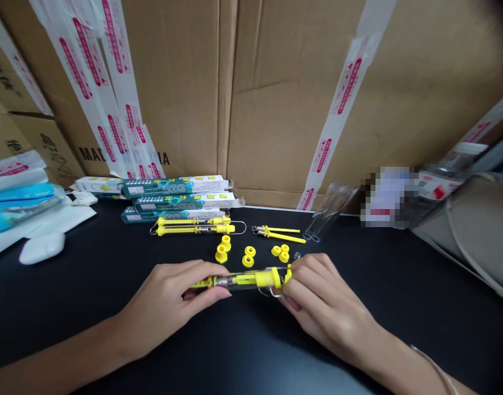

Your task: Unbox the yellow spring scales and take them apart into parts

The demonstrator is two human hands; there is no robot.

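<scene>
A clear tubular spring scale (pixel 245 280) with yellow fittings lies level between my two hands above the black table. Its left part is gripped between the thumb and fingers of my left hand (pixel 171 293). At the other end, my right hand (pixel 323 293) pinches a small yellow end piece (pixel 288 272) beside the wide yellow collar. A bent wire hook (pixel 271 292) hangs under that collar. Beyond the hands lie yellow flanged caps (pixel 221 253), yellow rings (pixel 248 260), small yellow plugs (pixel 284 256) and a little coil spring (pixel 297 255).
Finished-looking spring scales (pixel 193 229) lie behind the loose parts, before stacked printed boxes (pixel 181 201). Yellow rods with springs (pixel 284 237) and clear tubes (pixel 327 214) are further right. A white earphone case (pixel 42 248) sits left. Large cartons (pixel 276 109) wall off the back; a bottle (pixel 442 181) stands right.
</scene>
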